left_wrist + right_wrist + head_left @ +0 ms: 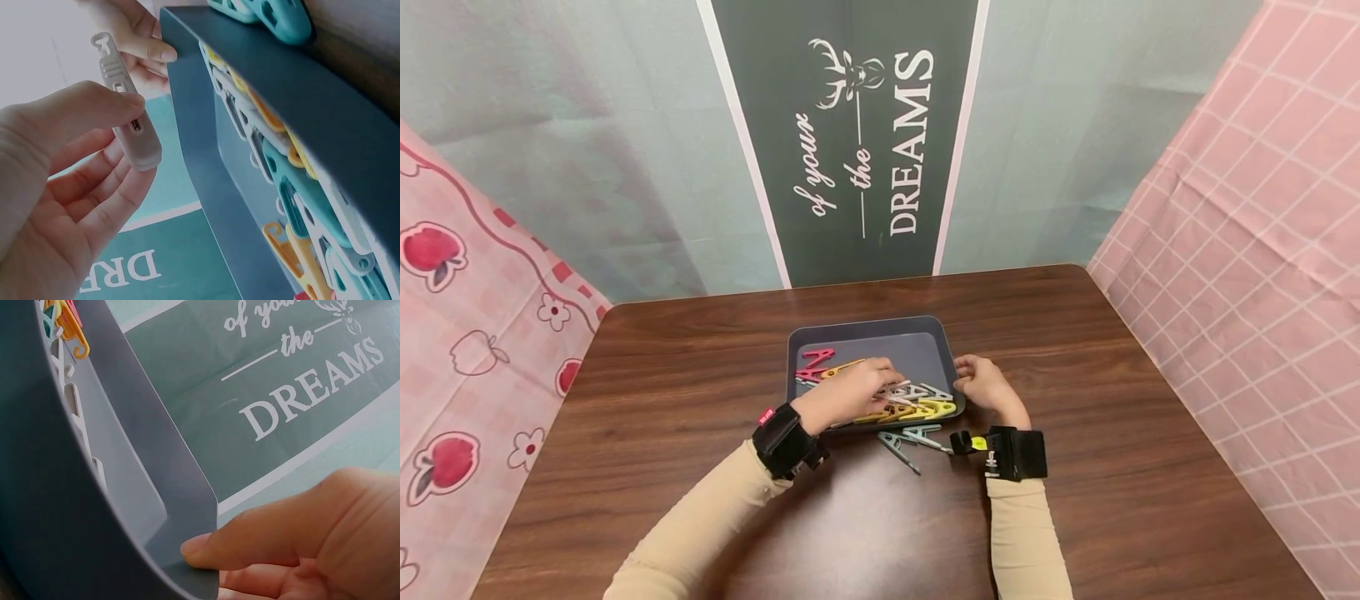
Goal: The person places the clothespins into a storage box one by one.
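Note:
My left hand [859,390] is over the dark grey tray [868,329], pinching a pale grey clothespin [142,145] between thumb and fingers. In the left wrist view the clothespin stands above the tray's rim, apart from the others. With its thumb over the rim and fingers outside, my right hand [987,387] grips the tray's right side. Yellow clothespins [936,408], white and teal ones lie heaped along the tray's near side. Red clothespins [817,357] lie at its left. My left hand hides part of the heap in the head view.
Two grey-green clothespins [901,451] lie on the brown wooden table [1097,400] just in front of the tray. A grey-green curtain [1022,150] with lettering hangs behind the table. Pink cloths [1247,208] hang at both sides.

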A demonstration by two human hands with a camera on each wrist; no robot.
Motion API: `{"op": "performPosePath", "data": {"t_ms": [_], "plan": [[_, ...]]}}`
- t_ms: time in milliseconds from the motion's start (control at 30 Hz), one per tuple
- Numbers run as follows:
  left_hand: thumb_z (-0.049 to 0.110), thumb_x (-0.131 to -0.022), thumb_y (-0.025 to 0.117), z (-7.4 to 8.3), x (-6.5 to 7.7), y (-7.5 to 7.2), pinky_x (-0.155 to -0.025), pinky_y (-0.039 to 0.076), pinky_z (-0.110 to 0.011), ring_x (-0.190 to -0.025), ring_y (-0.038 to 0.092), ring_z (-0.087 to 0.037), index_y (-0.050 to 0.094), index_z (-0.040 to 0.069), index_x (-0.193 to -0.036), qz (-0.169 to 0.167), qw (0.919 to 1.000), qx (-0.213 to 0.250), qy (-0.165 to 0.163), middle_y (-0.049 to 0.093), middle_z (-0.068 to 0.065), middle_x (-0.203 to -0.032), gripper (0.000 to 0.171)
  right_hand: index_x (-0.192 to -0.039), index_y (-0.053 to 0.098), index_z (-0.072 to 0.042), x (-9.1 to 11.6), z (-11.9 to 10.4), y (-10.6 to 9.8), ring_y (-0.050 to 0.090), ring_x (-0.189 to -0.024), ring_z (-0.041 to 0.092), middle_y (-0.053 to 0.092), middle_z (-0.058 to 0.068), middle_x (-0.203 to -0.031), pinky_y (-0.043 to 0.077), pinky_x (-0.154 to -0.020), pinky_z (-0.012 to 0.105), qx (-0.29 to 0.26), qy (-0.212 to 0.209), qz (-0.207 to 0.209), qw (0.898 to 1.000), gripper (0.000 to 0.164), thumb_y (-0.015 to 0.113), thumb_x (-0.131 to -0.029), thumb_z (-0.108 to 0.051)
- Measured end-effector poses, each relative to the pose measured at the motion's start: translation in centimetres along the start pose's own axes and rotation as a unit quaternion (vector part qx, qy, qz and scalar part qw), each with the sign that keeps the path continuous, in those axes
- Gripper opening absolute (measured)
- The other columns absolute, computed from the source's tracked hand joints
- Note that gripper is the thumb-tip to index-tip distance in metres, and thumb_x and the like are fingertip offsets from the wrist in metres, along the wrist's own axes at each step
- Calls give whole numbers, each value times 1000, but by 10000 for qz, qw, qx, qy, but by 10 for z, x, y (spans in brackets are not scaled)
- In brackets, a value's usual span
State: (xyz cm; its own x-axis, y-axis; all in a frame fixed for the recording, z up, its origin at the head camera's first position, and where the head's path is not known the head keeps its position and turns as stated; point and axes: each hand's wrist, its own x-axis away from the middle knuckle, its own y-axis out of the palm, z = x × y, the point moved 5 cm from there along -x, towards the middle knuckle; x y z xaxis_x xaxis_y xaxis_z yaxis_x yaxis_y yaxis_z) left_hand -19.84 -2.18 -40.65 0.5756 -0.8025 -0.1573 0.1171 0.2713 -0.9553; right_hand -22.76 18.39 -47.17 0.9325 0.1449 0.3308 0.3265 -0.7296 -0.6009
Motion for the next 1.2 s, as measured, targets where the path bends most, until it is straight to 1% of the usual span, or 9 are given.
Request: {"op": "performPosePath", "data": {"t_ms": [300, 433, 567, 700, 800, 867, 933, 1033, 1200], "plan": [[5, -86, 67, -16, -5, -3, -66, 52, -19, -83, 60, -13, 68, 3, -116, -90, 9985, 43, -546, 66, -8, -100, 31, -135, 45, 10, 1, -1, 0, 55, -120, 44, 54, 33, -132, 55, -92, 47, 45, -70, 33, 10000, 44, 52, -93, -2], [5, -87, 66, -20, -8, -4, -64, 51, -19, -79, 59, -12, 68, 1, -117, -80, 9983, -50, -566, 66, -10, -100, 31, -135, 45, 10, 1, -1, 0, 55, -120, 44, 54, 33, -131, 56, -92, 47, 90, -76, 33, 9999, 44, 52, -92, -1], [5, -88, 64, -27, -11, -2, -66, 53, -19, -80, 59, -12, 67, 1, -118, -91, 9976, -100, -677, 67, -10, -100, 30, -135, 45, 9, 1, -1, -1, 54, -121, 45, 53, 33, -133, 55, -93, 48, 70, -38, 9, 10000, 45, 52, -93, -3], [4, -87, 65, -35, -14, -2, -69, 55, -21, -83, 61, -15, 69, 0, -114, -42, 9974, -14, -718, 68, -11, -99, 28, -136, 45, 8, 0, 1, 0, 53, -123, 45, 52, 32, -135, 54, -95, 49, -20, 34, 5, 10000, 44, 52, -94, -3], [1, -85, 65, -41, -15, -2, -67, 53, -22, -82, 60, -16, 69, -1, -111, -62, 9963, 257, -812, 67, -12, -97, 26, -136, 45, 8, -1, 2, 1, 53, -123, 45, 52, 32, -134, 54, -95, 49, -44, 37, 21, 10000, 44, 52, -93, -3], [1, -86, 65, -47, -16, -1, -66, 49, -21, -80, 57, -16, 69, -1, -111, -129, 9938, 453, -1010, 66, -13, -97, 26, -136, 45, 8, -2, 2, 1, 54, -122, 45, 52, 32, -134, 54, -95, 49, -50, 23, 30, 10000, 45, 52, -93, -2], [2, -87, 65, -53, -17, 0, -65, 46, -22, -78, 54, -15, 68, -1, -113, -167, 9891, 688, -1294, 65, -13, -97, 27, -135, 45, 8, -2, 2, 1, 54, -122, 44, 53, 33, -133, 55, -95, 48, -44, 8, 42, 10000, 45, 52, -92, -2], [6, -88, 66, -59, -19, 1, -66, 47, -23, -78, 55, -16, 67, 1, -117, -158, 9833, 830, -1609, 65, -13, -99, 29, -135, 46, 8, -3, 2, 1, 55, -121, 44, 53, 32, -133, 55, -94, 47, -26, 15, 71, 10000, 44, 53, -92, -2], [8, -87, 68, -66, -24, 8, -73, 56, -30, -83, 63, -20, 70, 1, -111, -101, 9800, 656, -1877, 70, -13, -99, 25, -135, 46, 8, -3, 3, 1, 54, -121, 44, 53, 32, -133, 55, -95, 48, -55, 54, 67, 9999, 45, 52, -92, -1]]}}
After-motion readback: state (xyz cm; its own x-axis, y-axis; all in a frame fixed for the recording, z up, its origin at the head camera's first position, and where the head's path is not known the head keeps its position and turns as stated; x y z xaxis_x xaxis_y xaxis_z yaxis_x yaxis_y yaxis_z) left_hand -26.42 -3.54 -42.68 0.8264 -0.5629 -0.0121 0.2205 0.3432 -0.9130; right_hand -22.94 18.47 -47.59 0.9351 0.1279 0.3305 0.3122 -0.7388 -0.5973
